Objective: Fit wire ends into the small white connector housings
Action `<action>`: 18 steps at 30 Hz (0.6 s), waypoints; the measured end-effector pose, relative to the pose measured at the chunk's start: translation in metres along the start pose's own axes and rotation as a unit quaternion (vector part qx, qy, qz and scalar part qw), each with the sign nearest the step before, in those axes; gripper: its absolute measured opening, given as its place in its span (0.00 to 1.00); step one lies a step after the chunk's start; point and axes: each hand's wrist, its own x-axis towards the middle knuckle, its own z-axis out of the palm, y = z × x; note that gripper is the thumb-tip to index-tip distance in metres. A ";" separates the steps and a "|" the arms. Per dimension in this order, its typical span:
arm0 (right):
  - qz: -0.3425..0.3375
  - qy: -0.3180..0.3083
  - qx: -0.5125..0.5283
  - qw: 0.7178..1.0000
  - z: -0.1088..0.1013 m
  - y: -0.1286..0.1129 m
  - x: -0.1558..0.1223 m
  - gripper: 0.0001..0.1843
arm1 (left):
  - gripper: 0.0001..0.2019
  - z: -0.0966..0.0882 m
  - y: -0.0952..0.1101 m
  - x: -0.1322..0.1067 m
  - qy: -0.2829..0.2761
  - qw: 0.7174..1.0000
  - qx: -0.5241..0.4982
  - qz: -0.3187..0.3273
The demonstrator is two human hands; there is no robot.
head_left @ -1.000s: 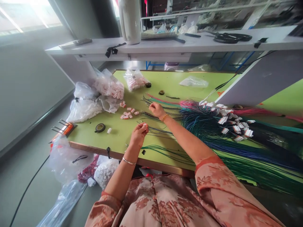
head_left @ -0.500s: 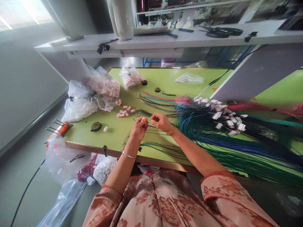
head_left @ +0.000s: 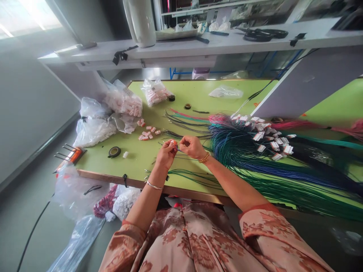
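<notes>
Between the thumb and fingers of my left hand [head_left: 168, 154] is a small white and orange connector housing [head_left: 173, 143], partly covered by the fingertips. My right hand [head_left: 193, 147] is pinched close beside it, with a thin wire at its fingertips that meets the connector; the wire's end is hidden. Several loose connectors of the same kind [head_left: 148, 134] lie on the green table to the left. A thick bundle of green, blue and red wires [head_left: 227, 139] spreads to the right, with white connectors [head_left: 275, 141] on some of its ends.
Plastic bags of connectors [head_left: 123, 100] stand at the back left. A black tape roll [head_left: 114, 152] and a white piece [head_left: 125, 154] lie near the left. An orange holder with metal prongs [head_left: 72, 156] sits on the table corner. A shelf [head_left: 181, 51] spans the back.
My right hand has come slightly nearer to the connector in my left hand. The whole view has shifted a little; the things on the table lie as before.
</notes>
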 end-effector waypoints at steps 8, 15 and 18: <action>0.017 -0.009 0.035 0.999 0.001 -0.003 -0.001 0.09 | 0.12 0.001 -0.002 -0.001 0.003 0.998 0.047 0.051; 0.018 -0.041 0.038 0.998 0.002 -0.008 -0.002 0.10 | 0.15 0.001 -0.008 -0.004 0.026 0.995 0.067 0.073; 0.000 -0.072 0.024 0.997 0.000 -0.009 -0.001 0.11 | 0.14 -0.002 -0.005 -0.001 0.027 0.996 0.060 0.064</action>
